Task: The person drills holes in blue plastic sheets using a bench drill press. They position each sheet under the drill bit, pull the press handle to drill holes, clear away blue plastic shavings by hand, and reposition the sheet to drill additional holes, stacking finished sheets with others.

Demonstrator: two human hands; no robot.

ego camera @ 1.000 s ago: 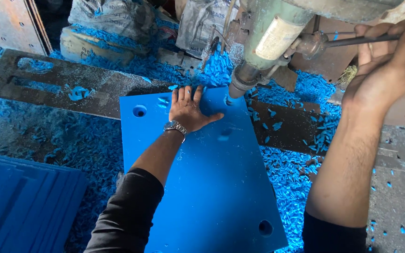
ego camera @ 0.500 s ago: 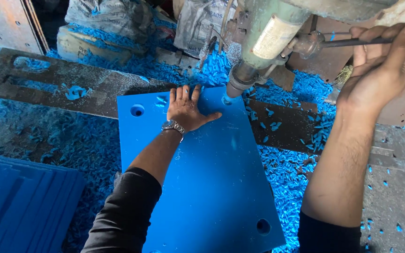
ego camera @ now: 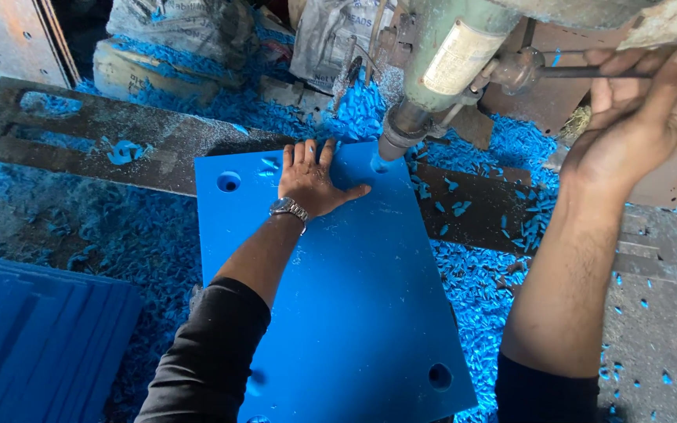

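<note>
Now left hand (ego camera: 309, 178) presses flat one blue sheet (ego camera: 338, 313); right hand (ego camera: 636, 125) grips one lever (ego camera: 589, 72).

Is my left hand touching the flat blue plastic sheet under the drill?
Touching. The head view shows the left hand lying palm-down with fingers spread on the flat blue plastic sheet, no gap beneath it.

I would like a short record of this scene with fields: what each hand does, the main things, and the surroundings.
left hand: left hand pressed flat on the blue plastic sheet
right hand: right hand closed around the metal lever
machine: drill press, its tip at the sheet's top edge
sheet: round holes near its corners
surroundings: blue shavings; stack of blue sheets; sacks behind
</note>
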